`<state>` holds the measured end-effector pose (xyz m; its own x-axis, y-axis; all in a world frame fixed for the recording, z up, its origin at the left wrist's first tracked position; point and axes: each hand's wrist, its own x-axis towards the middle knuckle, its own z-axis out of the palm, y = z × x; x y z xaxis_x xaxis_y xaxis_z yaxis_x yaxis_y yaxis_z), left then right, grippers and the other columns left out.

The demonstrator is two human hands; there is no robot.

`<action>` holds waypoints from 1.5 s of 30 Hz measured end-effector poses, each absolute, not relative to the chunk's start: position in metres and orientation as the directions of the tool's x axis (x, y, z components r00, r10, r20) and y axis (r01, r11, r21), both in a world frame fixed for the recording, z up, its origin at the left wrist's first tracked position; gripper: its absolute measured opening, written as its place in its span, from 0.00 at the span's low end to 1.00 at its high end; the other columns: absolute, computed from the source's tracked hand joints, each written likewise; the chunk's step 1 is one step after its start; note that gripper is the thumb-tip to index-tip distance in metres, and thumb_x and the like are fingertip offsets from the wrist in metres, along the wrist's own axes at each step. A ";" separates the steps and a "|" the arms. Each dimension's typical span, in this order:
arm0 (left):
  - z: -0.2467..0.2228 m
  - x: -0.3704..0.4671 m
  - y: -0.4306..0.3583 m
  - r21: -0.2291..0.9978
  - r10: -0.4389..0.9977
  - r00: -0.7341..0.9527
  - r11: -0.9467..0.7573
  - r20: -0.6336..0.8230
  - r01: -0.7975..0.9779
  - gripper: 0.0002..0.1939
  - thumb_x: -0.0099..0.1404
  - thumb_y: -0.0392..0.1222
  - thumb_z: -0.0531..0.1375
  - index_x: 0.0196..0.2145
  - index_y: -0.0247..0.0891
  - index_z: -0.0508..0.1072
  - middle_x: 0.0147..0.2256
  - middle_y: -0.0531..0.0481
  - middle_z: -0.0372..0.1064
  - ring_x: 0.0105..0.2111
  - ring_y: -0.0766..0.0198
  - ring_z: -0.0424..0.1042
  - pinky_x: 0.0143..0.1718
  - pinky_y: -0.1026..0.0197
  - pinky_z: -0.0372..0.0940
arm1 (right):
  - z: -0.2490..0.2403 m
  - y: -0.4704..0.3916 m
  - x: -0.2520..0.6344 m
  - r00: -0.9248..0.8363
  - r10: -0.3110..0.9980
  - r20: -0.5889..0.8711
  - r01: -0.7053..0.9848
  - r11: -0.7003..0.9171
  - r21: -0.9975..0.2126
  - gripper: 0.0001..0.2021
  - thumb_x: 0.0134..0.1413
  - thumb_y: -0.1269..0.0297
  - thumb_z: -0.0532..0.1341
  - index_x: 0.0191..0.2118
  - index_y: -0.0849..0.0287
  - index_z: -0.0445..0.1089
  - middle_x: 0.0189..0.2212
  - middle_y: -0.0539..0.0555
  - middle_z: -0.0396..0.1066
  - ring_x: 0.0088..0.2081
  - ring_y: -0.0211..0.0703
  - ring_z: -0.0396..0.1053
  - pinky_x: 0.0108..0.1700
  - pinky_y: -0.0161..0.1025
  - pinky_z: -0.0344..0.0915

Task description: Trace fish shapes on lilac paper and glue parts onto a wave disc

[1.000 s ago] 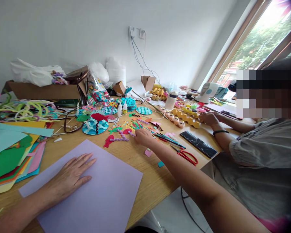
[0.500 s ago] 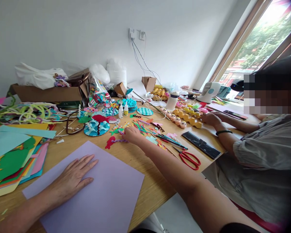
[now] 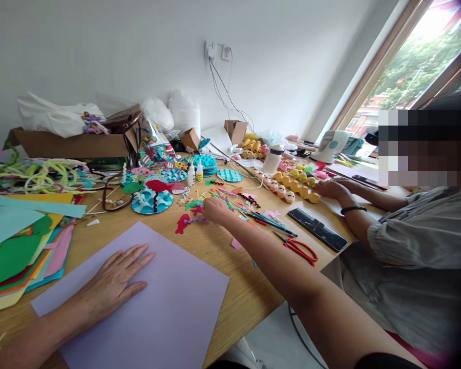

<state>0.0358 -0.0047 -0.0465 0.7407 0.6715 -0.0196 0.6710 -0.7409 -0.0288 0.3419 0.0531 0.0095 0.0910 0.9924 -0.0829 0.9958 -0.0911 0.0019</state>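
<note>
My left hand [image 3: 125,274] lies flat with its fingers apart on a large sheet of purple paper [image 3: 169,318]. Across the table reaches my right hand [image 3: 215,209], its fingers curled closed at a twisted purple pipe cleaner [image 3: 196,220]. The fingertips are mostly hidden behind the hand. A red paper fish [image 3: 183,224] hangs off the pipe cleaner's left end on the tabletop. Another small red piece [image 3: 195,210] lies just left of the knuckles. Coloured paper scraps surround that hand, and a pink scrap [image 3: 236,243] lies by the forearm.
Red-handled scissors [image 3: 301,251] and a dark phone [image 3: 318,229] lie to the right. A co-worker's hands [image 3: 332,188] are beside yellow egg-carton strips [image 3: 297,187]. Glue bottles [image 3: 191,175] and a blue fish-decorated plate [image 3: 144,205] stand behind. Stacked coloured paper [image 3: 57,256] is at left.
My right hand has shifted slightly right, and the red fish with its purple pipe cleaner has moved the same way. My left hand stays flat on the purple paper.
</note>
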 end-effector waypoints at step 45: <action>-0.042 0.041 0.005 0.058 0.636 0.772 -0.770 -0.010 0.635 0.28 0.66 0.57 0.45 0.60 0.46 0.54 0.62 0.47 0.49 0.61 0.53 0.51 0.59 0.48 0.49 | 0.005 0.034 0.327 -0.072 0.994 -0.088 0.997 0.073 0.002 0.14 0.56 0.63 0.51 0.40 0.60 0.72 0.44 0.60 0.72 0.45 0.47 0.69 0.39 0.34 0.63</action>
